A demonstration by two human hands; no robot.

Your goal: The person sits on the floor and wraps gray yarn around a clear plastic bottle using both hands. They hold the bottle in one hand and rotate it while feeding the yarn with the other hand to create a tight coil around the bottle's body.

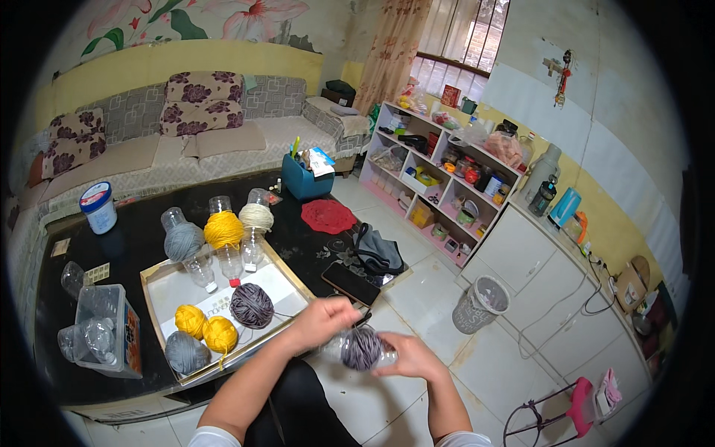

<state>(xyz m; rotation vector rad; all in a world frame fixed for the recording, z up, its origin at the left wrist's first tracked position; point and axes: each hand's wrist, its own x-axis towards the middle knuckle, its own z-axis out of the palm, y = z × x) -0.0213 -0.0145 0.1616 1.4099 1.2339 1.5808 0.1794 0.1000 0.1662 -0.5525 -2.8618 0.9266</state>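
My right hand [410,356] grips a clear plastic bottle [333,349] lying sideways above my knees. Dark purple-grey yarn [360,349] is wound thickly around its middle. Just above it, my left hand [327,319] has its fingers curled around a strand of this yarn and looks slightly blurred. That strand trails back to a dark grey yarn ball [252,305] in a shallow box lid [290,275]. A grey yarn ball [186,352] and two yellow ones, one nearer [220,334] and one behind [190,321], share the lid.
Bottles wound with grey yarn [184,241], yellow yarn [223,229] and cream yarn [256,217] lie across the lid's far edge. A plastic tub [131,335] with clear bottle pieces stands left on the black table [134,251]. A phone [351,284] lies near my left hand; a bin [481,304] stands right.
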